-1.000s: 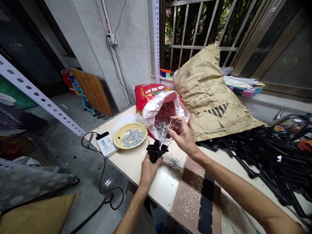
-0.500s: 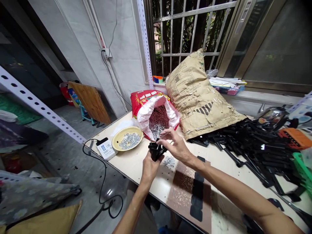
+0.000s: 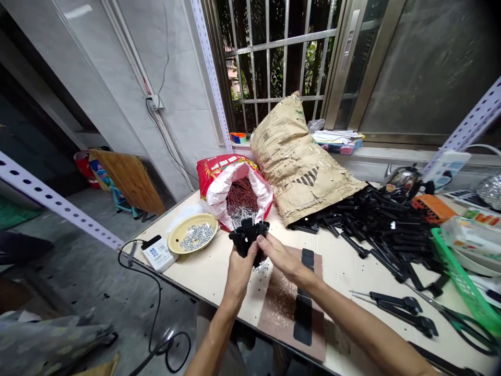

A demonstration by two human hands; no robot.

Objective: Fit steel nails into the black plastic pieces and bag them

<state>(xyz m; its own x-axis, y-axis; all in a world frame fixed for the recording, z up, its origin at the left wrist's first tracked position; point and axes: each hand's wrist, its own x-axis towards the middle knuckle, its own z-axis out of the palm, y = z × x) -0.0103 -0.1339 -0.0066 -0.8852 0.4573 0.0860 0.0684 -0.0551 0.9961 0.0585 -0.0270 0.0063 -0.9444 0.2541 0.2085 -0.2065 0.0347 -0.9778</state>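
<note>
My left hand (image 3: pixel 238 274) is closed around a bunch of black plastic parts (image 3: pixel 247 235) with thin metal rods protruding at the top. From the other side my right hand (image 3: pixel 279 256) grips the same bunch, its thumb pressed against it. Just beyond the bunch, an open red bag (image 3: pixel 211 169) with a white lining holds long reddish-brown and silver rods. To the left, a yellow dish (image 3: pixel 172 237) contains small silver metal pieces (image 3: pixel 198 236). More small silver pieces (image 3: pixel 261 267) lie on the table below my hands, partly hidden.
Behind stands a large tan sack (image 3: pixel 301 167). At right lie a heap of black plastic parts (image 3: pixel 383 219), loose screwdriver-like pieces (image 3: pixel 399 308), scissors (image 3: pixel 465 326) and a green basket (image 3: pixel 457 277). A brown board (image 3: pixel 277 318) bears black pads (image 3: pixel 303 318). A white box (image 3: pixel 158 253) with a cable sits left.
My right hand has come down from above the black parts and now grips their side. The head view has turned to the right.
</note>
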